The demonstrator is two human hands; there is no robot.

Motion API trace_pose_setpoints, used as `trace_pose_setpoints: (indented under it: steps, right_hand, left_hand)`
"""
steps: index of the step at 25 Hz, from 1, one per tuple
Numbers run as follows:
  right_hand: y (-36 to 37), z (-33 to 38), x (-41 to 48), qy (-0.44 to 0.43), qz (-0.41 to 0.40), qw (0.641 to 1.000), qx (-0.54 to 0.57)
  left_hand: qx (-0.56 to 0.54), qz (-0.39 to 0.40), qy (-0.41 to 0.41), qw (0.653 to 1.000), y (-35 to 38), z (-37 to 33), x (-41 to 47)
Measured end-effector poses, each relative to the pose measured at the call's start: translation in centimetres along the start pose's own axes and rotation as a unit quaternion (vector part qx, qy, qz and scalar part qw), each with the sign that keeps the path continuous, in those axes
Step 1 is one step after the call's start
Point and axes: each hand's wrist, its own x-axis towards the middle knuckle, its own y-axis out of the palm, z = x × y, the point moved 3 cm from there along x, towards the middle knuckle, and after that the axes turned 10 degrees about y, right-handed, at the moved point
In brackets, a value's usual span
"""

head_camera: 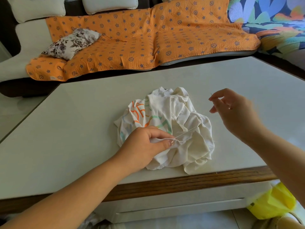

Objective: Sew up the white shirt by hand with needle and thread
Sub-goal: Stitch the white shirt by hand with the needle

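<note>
- The left hand [145, 144] is reached in over the near edge of the table [74, 129] on a bare forearm. Its grip is clamped on a fold of the shirt [186, 116], which is pinched between the thumb and curled fingers where the stitching is seen.
- The shirt, white with coloured lettering on its left part, is bunched in a heap on the table. It lies close to the near edge and nearer the right-hand corner than the left.
- A thin white thread [184, 133] is seen to leave the pinched fold and rise rightward over the cloth. Past the shirt's right side it is too faint to be followed.
- The right hand [234, 111] is held above the table, to the right of the shirt and clear of it. Its grip is closed, thumb against forefinger, on a needle [211, 95], of which only a dark sliver is shown above the fingertips.
- The step in hand is judged to be the drawing-out of a stitch: the needle is out of the cloth, and the thread is led away from the seam while the fold is pinned.
- For the next move, the slack would have to be taken up gently until the stitch lies snug and the cloth is not puckered. The needle point would then be set to the fold just beside the left thumb, with the thread kept from tangling.
- How much of the seam is sewn cannot be told.
- A yellow bag [274, 202] is seen below the near right corner.
</note>
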Motion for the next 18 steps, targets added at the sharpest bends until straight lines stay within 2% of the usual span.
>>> trace_pose_setpoints:
  steps: [3, 7, 12, 18]
  right_hand:
    - [0.8, 2.0, -2.3, -0.003, 0.083, 0.996, 0.011]
    - [2.6, 3.3, -6.1, 0.019, 0.239, 0.969, 0.054]
    - [3.2, 2.0, -6.3, 0.043, 0.237, 0.965, 0.104]
    - [3.2, 2.1, -6.4, 0.017, 0.246, 0.967, 0.067]
  left_hand:
    - [-0.002, -0.001, 0.003, 1.0, 0.0, -0.1, 0.0]
    - [-0.014, -0.013, 0.002, 1.0, 0.0, -0.3, 0.1]
    - [0.03, -0.018, 0.012, 0.999, -0.4, -0.3, 0.0]
    - [0.053, -0.032, 0.037, 0.997, -0.7, -0.8, -0.1]
